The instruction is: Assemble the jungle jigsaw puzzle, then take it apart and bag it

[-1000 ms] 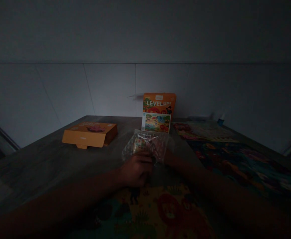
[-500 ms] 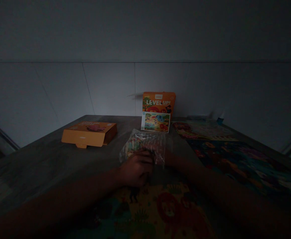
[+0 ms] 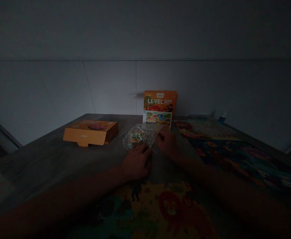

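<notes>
A clear plastic bag (image 3: pixel 146 132) with colourful jigsaw puzzle pieces (image 3: pixel 137 136) inside lies on the table ahead of me. My left hand (image 3: pixel 137 162) is curled at the bag's near edge, its fingers closed on the plastic. The bag's right side is pinched in my right hand (image 3: pixel 167 143), which is closed. Close to me lies a partly assembled jigsaw puzzle (image 3: pixel 147 210) showing red lions, a dark figure and grass. Dim light hides finger detail, and my left forearm covers part of the puzzle.
An orange box (image 3: pixel 90 131) with an open flap lies at the left. An upright "LEVEL UP!" box (image 3: pixel 160 98) stands at the back, a picture card (image 3: pixel 169 118) leaning on it. Dark assembled puzzles (image 3: pixel 237 159) cover the table's right side. Behind is a pale wall (image 3: pixel 110 86).
My right hand has come out from behind or inside the bag to its right edge. The bag has shifted slightly away and spread to the right. My left hand stays near its lower edge.
</notes>
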A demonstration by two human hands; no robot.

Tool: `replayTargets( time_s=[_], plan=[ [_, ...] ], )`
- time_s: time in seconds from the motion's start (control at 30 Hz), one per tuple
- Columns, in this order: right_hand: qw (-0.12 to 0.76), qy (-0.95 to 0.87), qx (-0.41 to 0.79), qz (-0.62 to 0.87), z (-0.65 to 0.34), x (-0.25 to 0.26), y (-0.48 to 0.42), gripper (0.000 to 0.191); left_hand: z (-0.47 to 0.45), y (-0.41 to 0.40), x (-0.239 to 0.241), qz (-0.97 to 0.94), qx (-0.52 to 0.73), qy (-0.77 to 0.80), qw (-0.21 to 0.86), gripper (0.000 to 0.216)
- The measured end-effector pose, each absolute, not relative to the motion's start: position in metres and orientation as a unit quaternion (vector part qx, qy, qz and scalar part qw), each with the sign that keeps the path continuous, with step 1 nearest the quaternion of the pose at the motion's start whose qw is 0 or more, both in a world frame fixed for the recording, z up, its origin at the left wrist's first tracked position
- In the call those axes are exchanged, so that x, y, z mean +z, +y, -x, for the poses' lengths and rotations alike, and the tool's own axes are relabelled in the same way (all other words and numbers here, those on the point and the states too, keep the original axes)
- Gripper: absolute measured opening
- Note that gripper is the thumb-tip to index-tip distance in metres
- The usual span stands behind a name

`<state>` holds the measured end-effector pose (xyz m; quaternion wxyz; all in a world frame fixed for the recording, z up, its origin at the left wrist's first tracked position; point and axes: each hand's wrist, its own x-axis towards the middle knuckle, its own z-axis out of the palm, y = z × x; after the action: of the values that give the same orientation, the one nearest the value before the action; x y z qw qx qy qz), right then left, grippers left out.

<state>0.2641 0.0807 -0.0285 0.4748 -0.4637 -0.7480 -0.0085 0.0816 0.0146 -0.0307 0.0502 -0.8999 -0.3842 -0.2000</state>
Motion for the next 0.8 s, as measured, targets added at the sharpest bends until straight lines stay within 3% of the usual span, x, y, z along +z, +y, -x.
replayTargets(
  time_s=[0.13, 0.2, 0.23, 0.3, 0.4, 0.5, 0.57, 0.67, 0.8],
  plan=[
    [0.510, -0.716, -0.036, 0.475, -0.266, -0.017, 0.071, 0.026, -0.075, 0.029, -0.033, 0.904, -0.208, -0.374, 0.015, 0.025],
    [0.485, -0.753, -0.036, 0.443, -0.259, -0.010, 0.057, 0.022, -0.072, 0.036, -0.035, 0.903, -0.228, -0.363, -0.011, 0.024],
    [0.459, -0.785, -0.037, 0.415, -0.254, -0.007, 0.048, 0.020, -0.071, 0.039, -0.036, 0.903, -0.239, -0.357, -0.019, 0.023],
    [0.317, -0.896, -0.063, 0.305, -0.240, 0.001, 0.024, 0.020, -0.068, 0.043, -0.038, 0.905, -0.251, -0.342, -0.027, 0.018],
    [0.181, -0.933, -0.096, 0.297, -0.216, 0.009, -0.022, 0.019, -0.066, 0.045, -0.039, 0.911, -0.249, -0.325, -0.045, 0.019],
    [0.080, -0.958, -0.038, 0.273, -0.201, 0.012, -0.065, 0.045, -0.067, 0.046, -0.035, 0.898, -0.262, -0.345, -0.075, 0.021],
    [0.030, -0.964, -0.046, 0.259, -0.199, 0.014, -0.082, 0.052, -0.068, 0.045, -0.032, 0.868, -0.298, -0.384, -0.106, 0.022],
    [0.015, -0.975, -0.036, 0.221, -0.205, 0.022, -0.089, 0.041, -0.068, 0.042, -0.028, 0.790, -0.386, -0.449, -0.158, 0.026],
    [-0.039, -0.975, 0.012, 0.219, -0.212, 0.038, -0.082, 0.044, -0.065, 0.040, -0.021, 0.736, -0.476, -0.463, -0.134, 0.024]
  ],
)
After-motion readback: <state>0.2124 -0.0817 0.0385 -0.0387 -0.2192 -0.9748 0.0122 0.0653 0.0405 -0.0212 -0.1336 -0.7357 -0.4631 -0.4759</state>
